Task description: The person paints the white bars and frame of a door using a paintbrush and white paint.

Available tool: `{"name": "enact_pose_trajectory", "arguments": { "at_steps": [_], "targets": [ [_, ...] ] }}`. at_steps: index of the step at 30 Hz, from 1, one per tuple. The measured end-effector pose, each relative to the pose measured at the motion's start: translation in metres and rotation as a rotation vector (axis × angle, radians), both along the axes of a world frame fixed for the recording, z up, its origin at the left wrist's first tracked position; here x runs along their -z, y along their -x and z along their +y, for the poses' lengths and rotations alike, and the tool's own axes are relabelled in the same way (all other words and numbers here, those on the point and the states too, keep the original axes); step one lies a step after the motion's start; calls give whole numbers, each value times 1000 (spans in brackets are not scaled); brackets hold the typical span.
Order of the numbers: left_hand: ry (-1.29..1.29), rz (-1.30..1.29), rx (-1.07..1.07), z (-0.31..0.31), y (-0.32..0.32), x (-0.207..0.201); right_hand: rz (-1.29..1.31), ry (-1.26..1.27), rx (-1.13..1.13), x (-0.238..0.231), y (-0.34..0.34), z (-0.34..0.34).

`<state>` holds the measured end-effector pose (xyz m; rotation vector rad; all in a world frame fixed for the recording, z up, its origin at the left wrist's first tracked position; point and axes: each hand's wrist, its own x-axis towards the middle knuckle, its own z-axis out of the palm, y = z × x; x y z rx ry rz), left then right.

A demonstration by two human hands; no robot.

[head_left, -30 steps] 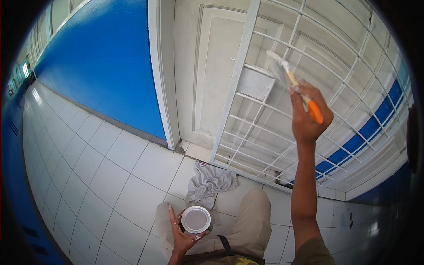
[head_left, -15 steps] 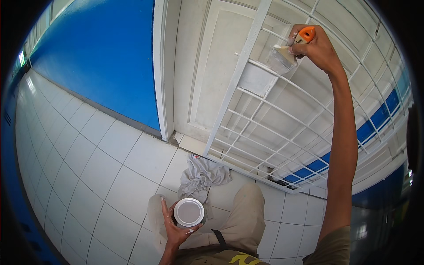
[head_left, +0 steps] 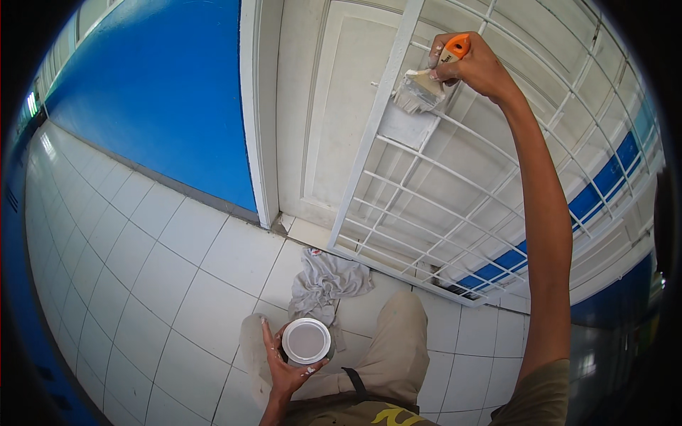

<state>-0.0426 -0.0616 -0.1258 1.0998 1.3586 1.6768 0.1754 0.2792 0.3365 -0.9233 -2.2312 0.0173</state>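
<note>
Raised at the upper right, my right hand (head_left: 470,65) grips a flat paintbrush (head_left: 420,91) by its wooden handle with an orange end. White paint coats the bristles, which lie over a bar of the white metal grille gate (head_left: 474,182), just above a small white plate (head_left: 406,126) set in it. Low in the view, my left hand (head_left: 285,373) wraps round a paint can (head_left: 307,341) near my knees. The can's round top faces up, with a pale grey surface inside its white rim. Paint specks show on the fingers of both hands.
A crumpled grey cloth (head_left: 325,282) lies on the white tiled floor (head_left: 206,298) between my knees and the gate's foot. Behind the gate stands a white panelled door (head_left: 320,106). The blue wall (head_left: 156,92) is at the left, beside the white door frame (head_left: 257,106).
My right hand has moved left with the paintbrush, from farther along the bar to above the plate near the gate's upright. My left hand and the paint can have stayed nearly still.
</note>
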Motion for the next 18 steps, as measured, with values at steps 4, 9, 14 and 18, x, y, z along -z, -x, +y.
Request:
{"name": "enact_pose_trajectory", "arguments": {
  "at_steps": [4, 9, 14, 18],
  "targets": [
    [-17, -22, 0, -1, -1, -4, -23, 36, 192, -3, -13, -10],
    [-2, 12, 3, 0, -1, 5, 185, -83, 37, 31, -31, -24],
    [4, 31, 9, 0, -2, 0, 221, -225, 100, 82, -50, -48],
    [6, 27, 13, -1, -5, 0, 90, -671, -47, 151, -39, -66]
  ]
}}
